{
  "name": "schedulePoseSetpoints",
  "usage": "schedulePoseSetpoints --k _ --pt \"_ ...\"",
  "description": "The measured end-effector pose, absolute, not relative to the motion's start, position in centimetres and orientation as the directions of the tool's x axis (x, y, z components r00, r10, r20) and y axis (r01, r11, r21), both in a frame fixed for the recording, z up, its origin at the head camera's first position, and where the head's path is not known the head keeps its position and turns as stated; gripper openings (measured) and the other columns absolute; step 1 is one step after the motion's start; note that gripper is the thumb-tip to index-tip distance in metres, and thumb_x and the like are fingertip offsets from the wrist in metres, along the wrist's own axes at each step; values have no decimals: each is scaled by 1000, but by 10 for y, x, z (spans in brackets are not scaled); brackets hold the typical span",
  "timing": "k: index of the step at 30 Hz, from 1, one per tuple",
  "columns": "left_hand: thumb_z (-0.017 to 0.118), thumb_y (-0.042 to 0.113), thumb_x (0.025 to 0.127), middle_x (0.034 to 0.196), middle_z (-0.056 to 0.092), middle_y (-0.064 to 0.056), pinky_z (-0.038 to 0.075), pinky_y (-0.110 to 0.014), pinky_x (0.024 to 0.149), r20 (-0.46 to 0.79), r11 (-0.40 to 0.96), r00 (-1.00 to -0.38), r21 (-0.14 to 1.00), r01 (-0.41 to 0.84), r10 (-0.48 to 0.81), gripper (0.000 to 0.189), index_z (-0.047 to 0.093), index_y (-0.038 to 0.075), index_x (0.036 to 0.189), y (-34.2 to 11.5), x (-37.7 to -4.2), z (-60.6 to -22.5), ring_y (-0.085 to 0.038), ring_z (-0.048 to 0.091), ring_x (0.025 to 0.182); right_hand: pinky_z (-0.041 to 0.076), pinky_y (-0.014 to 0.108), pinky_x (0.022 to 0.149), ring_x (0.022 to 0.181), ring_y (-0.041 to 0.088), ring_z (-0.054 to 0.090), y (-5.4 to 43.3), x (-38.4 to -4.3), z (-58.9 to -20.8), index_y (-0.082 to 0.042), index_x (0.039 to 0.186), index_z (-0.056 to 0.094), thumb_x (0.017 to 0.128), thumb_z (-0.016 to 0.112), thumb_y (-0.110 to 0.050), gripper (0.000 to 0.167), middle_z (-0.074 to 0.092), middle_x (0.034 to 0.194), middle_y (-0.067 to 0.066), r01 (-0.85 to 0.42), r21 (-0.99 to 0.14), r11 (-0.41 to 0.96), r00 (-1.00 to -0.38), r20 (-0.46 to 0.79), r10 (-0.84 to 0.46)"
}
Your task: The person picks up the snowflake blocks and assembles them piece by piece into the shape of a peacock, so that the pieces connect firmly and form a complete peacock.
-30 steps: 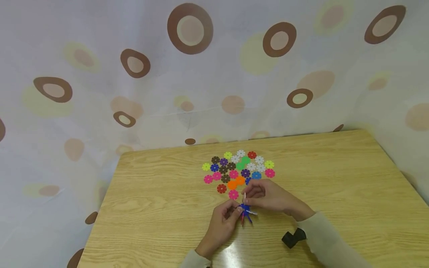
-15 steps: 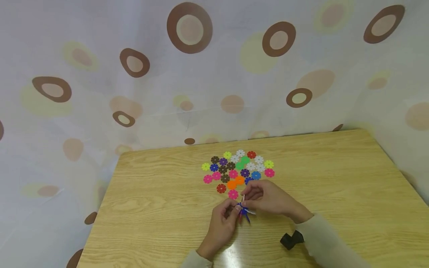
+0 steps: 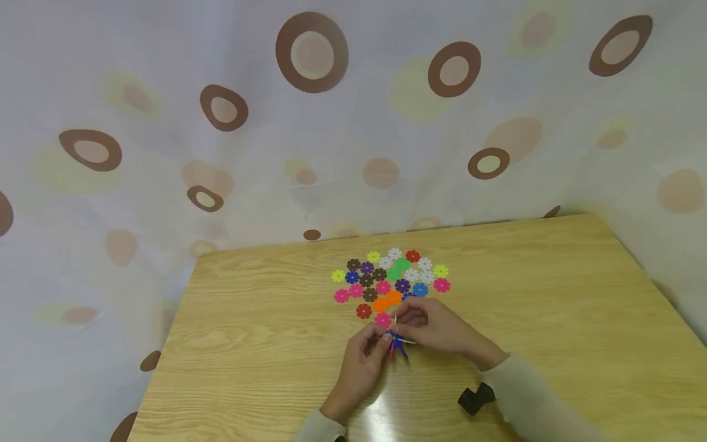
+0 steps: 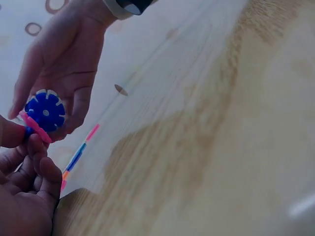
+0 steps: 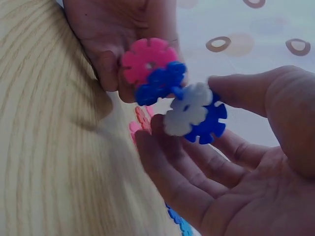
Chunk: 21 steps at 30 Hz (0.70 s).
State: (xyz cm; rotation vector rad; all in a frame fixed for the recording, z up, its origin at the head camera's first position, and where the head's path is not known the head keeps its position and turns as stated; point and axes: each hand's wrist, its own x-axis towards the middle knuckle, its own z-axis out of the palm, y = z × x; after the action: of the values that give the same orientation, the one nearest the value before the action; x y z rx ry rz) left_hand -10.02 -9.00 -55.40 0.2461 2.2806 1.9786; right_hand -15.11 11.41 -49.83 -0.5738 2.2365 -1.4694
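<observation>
Both hands meet over the table at a small cluster of joined snowflake discs (image 3: 396, 345), mainly blue, with pink and white ones. My left hand (image 3: 358, 367) pinches the cluster between thumb and fingers. From the other side, my right hand (image 3: 436, 325) holds a white disc (image 3: 395, 320) on edge between thumb and forefinger. Up close in the right wrist view, a pink disc (image 5: 147, 59), a blue disc (image 5: 211, 123) and a white disc (image 5: 179, 120) sit together, the thumb tip right at their edge. The left wrist view shows a blue disc (image 4: 47, 112) facing the camera.
Beyond the hands, several loose notched discs (image 3: 383, 287) in many colours lie flat on the wooden table (image 3: 265, 319). A black object (image 3: 476, 398) sits beside the right sleeve. A patterned curtain (image 3: 342, 123) hangs behind the table.
Both hands, with the cluster between them, have shifted slightly left and away from the body. The cluster has turned a little. The loose discs lie as before.
</observation>
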Motion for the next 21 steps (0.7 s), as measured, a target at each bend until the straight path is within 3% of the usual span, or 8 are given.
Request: schedulePoseSetpoints --k 4,8,15,21 --pt "60 8 110 96 67 -25 48 -17 78 5 85 -980 996 22 201 14 64 -5 107 -90 -102 -556 -4 58 82 65 30 95 112 27 78 113 -151 -502 3 129 71 110 65 -18 29 79 120 16 -120 -926 358 -846 -93 -526" --pt "61 7 109 95 67 -23 48 -14 74 2 33 -976 999 9 216 16 62 -8 113 -92 -102 -558 -3 58 79 64 28 95 110 24 78 112 -153 -504 1 130 73 111 65 -20 30 79 119 13 -151 -921 358 -841 -71 -536" --pt "69 9 105 100 69 -12 51 -13 73 2 58 -960 998 19 279 17 68 -8 106 -98 -104 -559 0 61 80 63 27 91 105 17 78 109 -158 -506 -7 129 76 109 70 -28 30 81 115 7 -189 -915 357 -820 -53 -570" --pt "72 7 104 97 71 -11 56 -16 77 -26 -5 -967 1000 -28 254 21 66 -13 103 -98 -104 -558 -3 65 82 62 28 94 109 20 78 115 -164 -508 -3 134 72 115 58 -26 33 81 117 9 -183 -923 339 -850 -25 -527"
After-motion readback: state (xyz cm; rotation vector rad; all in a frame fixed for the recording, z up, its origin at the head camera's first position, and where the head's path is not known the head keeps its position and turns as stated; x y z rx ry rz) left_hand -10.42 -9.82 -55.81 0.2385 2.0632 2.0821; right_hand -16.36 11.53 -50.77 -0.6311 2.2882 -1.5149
